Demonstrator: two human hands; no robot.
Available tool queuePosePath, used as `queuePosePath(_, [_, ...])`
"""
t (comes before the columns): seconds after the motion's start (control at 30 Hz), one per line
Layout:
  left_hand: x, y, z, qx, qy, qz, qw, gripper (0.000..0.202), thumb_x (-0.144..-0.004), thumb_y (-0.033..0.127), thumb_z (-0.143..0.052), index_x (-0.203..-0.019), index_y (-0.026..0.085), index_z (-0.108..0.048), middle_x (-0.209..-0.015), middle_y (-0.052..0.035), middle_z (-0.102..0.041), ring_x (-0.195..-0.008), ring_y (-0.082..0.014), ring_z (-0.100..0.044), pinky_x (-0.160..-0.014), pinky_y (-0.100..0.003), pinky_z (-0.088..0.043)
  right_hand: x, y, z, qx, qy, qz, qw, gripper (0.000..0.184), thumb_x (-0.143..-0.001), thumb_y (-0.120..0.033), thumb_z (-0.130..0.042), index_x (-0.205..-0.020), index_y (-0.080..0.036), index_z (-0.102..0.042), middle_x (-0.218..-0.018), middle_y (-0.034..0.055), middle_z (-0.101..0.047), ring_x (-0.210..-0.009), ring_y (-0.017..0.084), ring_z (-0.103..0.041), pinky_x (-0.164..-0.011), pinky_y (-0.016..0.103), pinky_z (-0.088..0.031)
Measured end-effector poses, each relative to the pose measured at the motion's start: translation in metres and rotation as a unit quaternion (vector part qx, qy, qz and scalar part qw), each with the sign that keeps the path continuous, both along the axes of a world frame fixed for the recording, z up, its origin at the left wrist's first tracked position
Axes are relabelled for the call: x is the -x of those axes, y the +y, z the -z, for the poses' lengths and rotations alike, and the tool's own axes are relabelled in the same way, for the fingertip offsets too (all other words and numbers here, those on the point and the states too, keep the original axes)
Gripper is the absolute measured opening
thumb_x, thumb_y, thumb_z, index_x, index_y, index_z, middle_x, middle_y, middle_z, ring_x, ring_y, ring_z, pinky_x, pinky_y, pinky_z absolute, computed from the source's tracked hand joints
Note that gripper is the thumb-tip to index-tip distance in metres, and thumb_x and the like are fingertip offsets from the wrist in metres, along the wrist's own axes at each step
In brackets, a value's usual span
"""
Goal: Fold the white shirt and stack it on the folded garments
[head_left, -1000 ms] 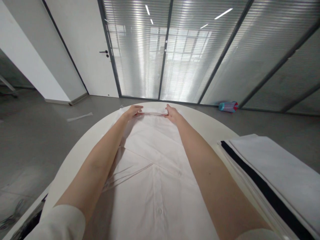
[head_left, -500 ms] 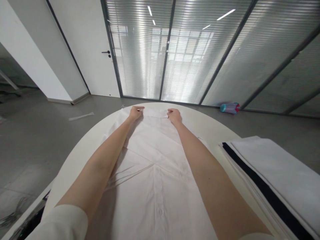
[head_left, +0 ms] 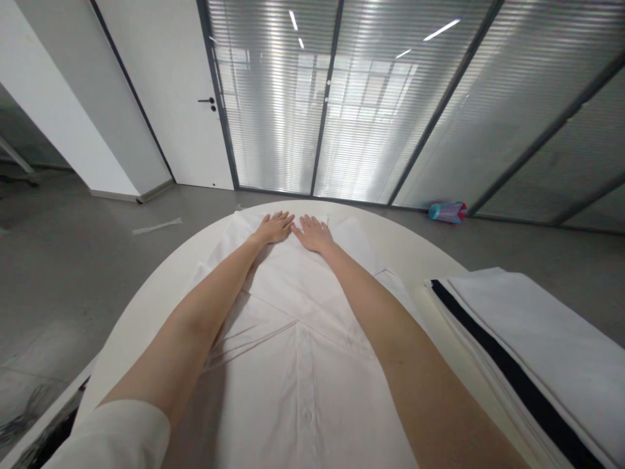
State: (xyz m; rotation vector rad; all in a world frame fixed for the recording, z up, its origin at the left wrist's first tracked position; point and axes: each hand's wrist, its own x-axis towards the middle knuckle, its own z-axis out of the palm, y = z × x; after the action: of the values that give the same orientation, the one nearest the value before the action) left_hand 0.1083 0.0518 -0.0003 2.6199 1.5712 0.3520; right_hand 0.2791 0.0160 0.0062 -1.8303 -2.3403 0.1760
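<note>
A white button-up shirt [head_left: 273, 384] lies spread over the round table, its button strip running toward me and its far end near the table's far edge. My left hand [head_left: 274, 228] rests flat on that far end, fingers extended. Close beside it, my right hand [head_left: 314, 234] also lies flat on the fabric with its fingers spread. The fingertips of the two hands nearly meet. Neither hand grips the cloth. Parts of the shirt are hidden under my forearms.
The white round table [head_left: 146, 312] carries a stack of folded cloth [head_left: 532, 312], white and dark navy, at the right. A blue-and-red bundle [head_left: 447, 212] lies on the floor by the glass partition [head_left: 366, 130]. A pale strip [head_left: 157, 227] is on the floor at left.
Both hands have let go of the shirt's far edge. They moved inward toward each other and flattened onto the fabric.
</note>
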Motion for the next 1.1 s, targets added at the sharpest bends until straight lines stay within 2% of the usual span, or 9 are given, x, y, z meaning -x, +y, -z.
queuePosePath(0.13, [-0.004, -0.004, 0.001, 0.024, 0.05, -0.065, 0.996, 0.067, -0.101, 0.05, -0.025, -0.159, 0.017, -0.021, -0.165, -0.0161, -0.013, -0.153, -0.0301, -0.011, -0.119, -0.059, -0.012, -0.002, 0.004, -0.002, 0.052, -0.022, 0.055, 0.997, 0.089, -0.094, -0.072, -0.007, -0.16, -0.014, -0.014, -0.166, 0.0076, -0.003, -0.153, 0.024, -0.003, -0.12, 0.054, 0.002])
queuePosePath(0.27, [-0.006, -0.002, 0.001, 0.038, 0.049, -0.121, 0.991, 0.084, -0.096, 0.062, -0.027, -0.158, 0.005, -0.018, -0.163, -0.0228, -0.008, -0.153, -0.0331, -0.006, -0.12, -0.056, -0.008, -0.006, 0.009, -0.006, 0.078, -0.019, 0.086, 0.993, 0.093, -0.091, -0.076, -0.007, -0.16, -0.013, -0.008, -0.166, 0.0092, 0.003, -0.153, 0.025, 0.002, -0.12, 0.055, 0.001])
queuePosePath(0.37, [-0.007, -0.002, 0.001, 0.061, 0.027, -0.123, 0.99, 0.084, -0.095, 0.061, -0.033, -0.157, 0.006, -0.021, -0.163, -0.0238, -0.01, -0.152, -0.0348, -0.008, -0.119, -0.057, -0.009, -0.008, 0.008, -0.004, 0.076, -0.011, 0.076, 0.994, 0.092, -0.093, -0.075, -0.013, -0.16, -0.013, -0.012, -0.165, 0.0123, -0.001, -0.153, 0.027, -0.003, -0.12, 0.057, -0.002])
queuePosePath(0.43, [-0.006, -0.007, -0.001, 0.035, -0.009, -0.111, 0.993, 0.079, -0.096, 0.058, -0.039, -0.155, 0.006, -0.029, -0.161, -0.0257, -0.017, -0.151, -0.0375, -0.014, -0.118, -0.06, -0.011, -0.008, 0.003, -0.002, 0.025, 0.002, 0.068, 0.997, 0.089, -0.095, -0.071, -0.021, -0.159, -0.01, -0.018, -0.164, 0.0166, -0.011, -0.152, 0.03, -0.009, -0.119, 0.059, -0.005])
queuePosePath(0.53, [-0.001, -0.025, -0.012, -0.058, -0.06, -0.065, 0.994, 0.063, -0.099, 0.046, -0.039, -0.151, 0.01, -0.039, -0.161, -0.0207, -0.024, -0.15, -0.0342, -0.019, -0.12, -0.056, -0.011, -0.005, -0.01, -0.003, -0.123, 0.021, 0.024, 0.992, 0.073, -0.101, -0.056, -0.03, -0.156, -0.007, -0.028, -0.16, 0.0205, -0.025, -0.151, 0.031, -0.014, -0.12, 0.058, -0.006])
queuePosePath(0.63, [0.009, -0.06, -0.032, -0.11, -0.07, 0.005, 0.991, 0.053, -0.101, 0.04, -0.037, -0.147, 0.017, -0.047, -0.159, -0.0127, -0.033, -0.15, -0.0284, -0.022, -0.122, -0.049, -0.011, -0.001, -0.027, -0.012, -0.175, 0.029, -0.041, 0.983, 0.061, -0.104, -0.046, -0.028, -0.153, -0.011, -0.037, -0.158, 0.0159, -0.033, -0.15, 0.027, -0.021, -0.122, 0.053, -0.01])
queuePosePath(0.8, [0.04, -0.148, -0.057, -0.07, -0.028, 0.075, 0.994, 0.056, -0.101, 0.051, -0.035, -0.145, 0.02, -0.051, -0.152, -0.0109, -0.045, -0.147, -0.0292, -0.03, -0.121, -0.05, -0.016, -0.005, -0.08, -0.034, -0.099, 0.066, -0.089, 0.989, 0.063, -0.104, -0.052, -0.02, -0.152, -0.015, -0.039, -0.161, 0.0128, -0.028, -0.149, 0.025, -0.026, -0.121, 0.042, -0.021])
queuePosePath(0.97, [0.078, -0.231, -0.043, 0.011, 0.02, 0.096, 0.995, 0.064, -0.1, 0.06, -0.029, -0.155, 0.03, -0.033, -0.163, -0.005, -0.024, -0.152, -0.0309, -0.015, -0.121, -0.052, -0.013, -0.019, -0.17, -0.038, -0.022, 0.055, -0.194, 0.979, 0.07, -0.102, -0.06, -0.017, -0.156, -0.018, -0.032, -0.164, 0.0118, -0.018, -0.151, 0.027, -0.019, -0.122, 0.045, -0.019])
queuePosePath(1.1, [0.098, -0.268, -0.027, 0.05, 0.041, 0.084, 0.994, 0.065, -0.099, 0.062, -0.03, -0.157, 0.032, -0.027, -0.164, -0.0044, -0.019, -0.152, -0.0306, -0.012, -0.121, -0.053, -0.009, -0.045, -0.229, -0.027, 0.037, 0.025, -0.196, 0.98, 0.074, -0.099, -0.066, -0.017, -0.158, -0.022, -0.028, -0.164, 0.0117, -0.013, -0.152, 0.031, -0.012, -0.122, 0.054, -0.015])
